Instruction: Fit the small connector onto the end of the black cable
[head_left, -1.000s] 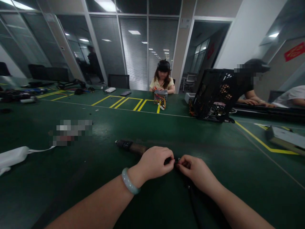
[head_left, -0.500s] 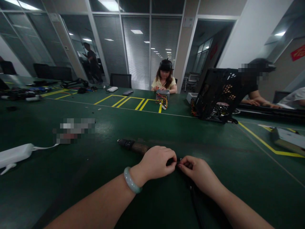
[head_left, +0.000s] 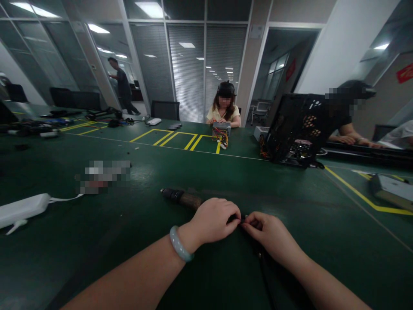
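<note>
A dark electric screwdriver [head_left: 185, 198] with a brownish body lies aslant on the green table, its tip to the far left. My left hand [head_left: 211, 221], with a pale bangle at the wrist, covers its rear part. The left fingers are closed around that rear end, which is mostly hidden. Fingertip to fingertip with it, my right hand [head_left: 271, 234] is closed in a pinch on the end of a black cable [head_left: 265, 275]. From there the cable runs down toward the table's near edge. Whether cable and screwdriver are joined cannot be made out.
A white power strip [head_left: 26, 210] and its cord lie at left, beside a blurred-out item. A black computer case [head_left: 295, 129] stands at right, a grey metal box [head_left: 393, 189] beyond it. Across the table, a person [head_left: 226, 105] handles a wired power supply [head_left: 222, 129]. Another co-worker's hands rest at right.
Both hands keep nearly the same pose at the screwdriver's end. The view has shifted slightly. A person in the left background has walked a little.
</note>
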Available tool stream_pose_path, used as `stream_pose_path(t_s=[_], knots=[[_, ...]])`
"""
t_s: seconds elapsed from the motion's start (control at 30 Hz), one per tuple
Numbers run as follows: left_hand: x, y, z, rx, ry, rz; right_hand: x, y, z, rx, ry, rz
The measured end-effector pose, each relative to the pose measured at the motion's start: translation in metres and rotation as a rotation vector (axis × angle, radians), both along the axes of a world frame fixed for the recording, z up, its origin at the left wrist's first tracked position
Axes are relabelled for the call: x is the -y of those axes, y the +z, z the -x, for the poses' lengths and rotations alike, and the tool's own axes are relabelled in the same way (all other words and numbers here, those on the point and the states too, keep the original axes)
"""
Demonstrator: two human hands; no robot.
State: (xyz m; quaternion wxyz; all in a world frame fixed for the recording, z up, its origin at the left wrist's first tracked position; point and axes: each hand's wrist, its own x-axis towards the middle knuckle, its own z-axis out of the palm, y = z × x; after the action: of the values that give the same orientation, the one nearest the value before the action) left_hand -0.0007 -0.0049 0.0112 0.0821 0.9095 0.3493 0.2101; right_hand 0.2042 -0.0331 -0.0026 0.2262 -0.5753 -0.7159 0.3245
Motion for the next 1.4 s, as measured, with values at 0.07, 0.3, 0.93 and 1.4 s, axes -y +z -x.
stream_pose_path(t_s=[0.07,0.3,0.93,1.4], knots=[[0.0,0.001,0.0,0.001,0.001,0.002,0.0,0.0,0.0,-0.004,0.001,0.008],[0.0,0.001,0.0,0.001,0.004,0.002,0.0,0.001,0.002,-0.005,0.004,0.011],[0.001,0.004,-0.002,-0.003,0.009,0.028,0.001,0.003,0.006,0.03,-0.025,-0.025],[0.001,0.011,0.0,-0.034,0.028,0.067,0.001,0.006,0.005,0.034,-0.03,-0.008]])
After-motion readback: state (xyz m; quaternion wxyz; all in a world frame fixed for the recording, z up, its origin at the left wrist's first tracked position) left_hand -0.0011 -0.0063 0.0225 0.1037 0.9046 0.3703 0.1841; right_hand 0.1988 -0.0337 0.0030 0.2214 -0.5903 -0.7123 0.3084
